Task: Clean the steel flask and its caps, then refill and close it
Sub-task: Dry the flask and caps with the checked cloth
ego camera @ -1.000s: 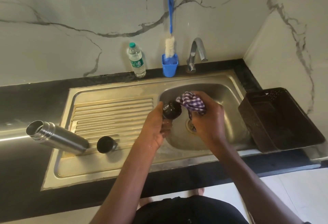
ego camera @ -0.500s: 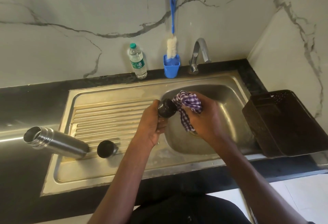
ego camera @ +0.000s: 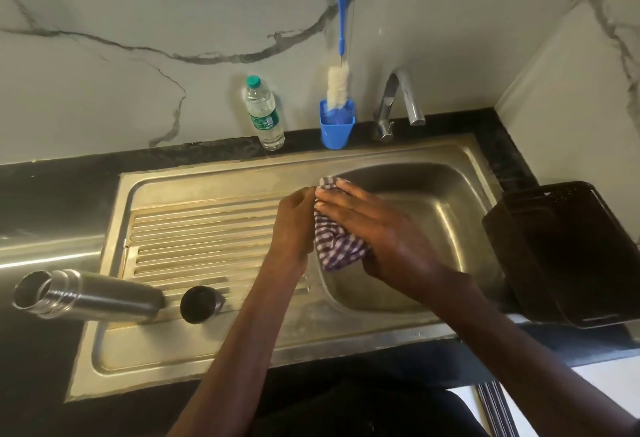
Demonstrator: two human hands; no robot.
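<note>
Checked cloth (ego camera: 337,246) between both hands, perhaps covering a cap; flask (ego camera: 86,294) well left.

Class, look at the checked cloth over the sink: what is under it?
The checked cloth is bunched between the left hand and the right hand, above the sink basin. Whatever it wraps is fully covered and cannot be seen.
</note>
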